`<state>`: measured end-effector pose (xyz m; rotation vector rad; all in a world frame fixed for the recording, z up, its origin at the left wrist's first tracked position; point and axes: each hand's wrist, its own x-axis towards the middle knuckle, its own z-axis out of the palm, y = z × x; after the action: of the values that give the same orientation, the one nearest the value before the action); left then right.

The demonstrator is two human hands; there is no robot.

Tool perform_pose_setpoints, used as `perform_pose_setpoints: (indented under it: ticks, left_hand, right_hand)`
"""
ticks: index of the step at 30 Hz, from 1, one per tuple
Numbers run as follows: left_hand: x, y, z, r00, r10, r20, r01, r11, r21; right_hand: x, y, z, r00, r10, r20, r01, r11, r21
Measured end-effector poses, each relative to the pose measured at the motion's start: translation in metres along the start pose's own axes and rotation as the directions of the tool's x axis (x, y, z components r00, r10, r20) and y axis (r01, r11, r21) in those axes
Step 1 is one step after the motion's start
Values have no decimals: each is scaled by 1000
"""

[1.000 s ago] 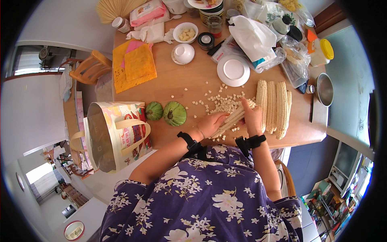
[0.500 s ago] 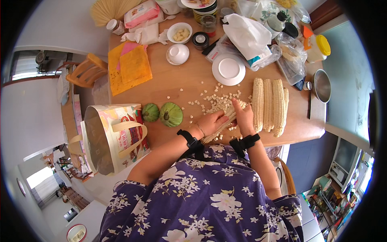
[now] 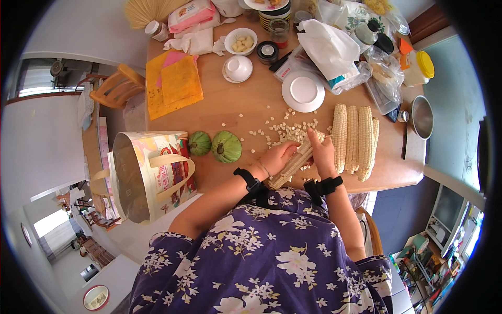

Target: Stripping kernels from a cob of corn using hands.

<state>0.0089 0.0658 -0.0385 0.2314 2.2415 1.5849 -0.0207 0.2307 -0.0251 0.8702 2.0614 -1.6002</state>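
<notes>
The left hand point(image 3: 281, 155) is closed round the side of the cob point(image 3: 292, 168); the right hand point(image 3: 323, 152) grips its upper end, thumb on top. It slants over the bench point(image 3: 219, 107) beside loose kernels point(image 3: 285, 135); steady support and row-by-row thumb pressure should suit.

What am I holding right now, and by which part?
A corn cob: your right hand grips it near the far end, and your left hand holds its left side, around the middle.
</notes>
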Motion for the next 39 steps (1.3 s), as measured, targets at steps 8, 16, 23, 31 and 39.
perform_pose_setpoints:
  ticks: [8, 16, 23, 31, 39]
  left_hand:
    - [13, 10, 6, 965, -244, 99, 228, 962, 152]
    - [9, 1, 6, 992, -121, 30, 117, 986, 120]
    - [11, 3, -5, 994, -57, 93, 56, 998, 19]
    - [19, 6, -3, 922, -371, 115, 372, 928, 10]
    - [13, -5, -5, 960, -265, 96, 277, 947, -164]
  right_hand:
    - [2, 15, 13, 994, -105, -11, 102, 986, -134]
    - [-2, 12, 16, 990, -140, -22, 136, 981, -139]
    - [1, 12, 11, 987, -161, 3, 159, 971, -180]
    - [-12, -1, 16, 985, -146, 94, 151, 987, -54]
    - [-12, 2, 10, 972, -108, 207, 71, 981, 180]
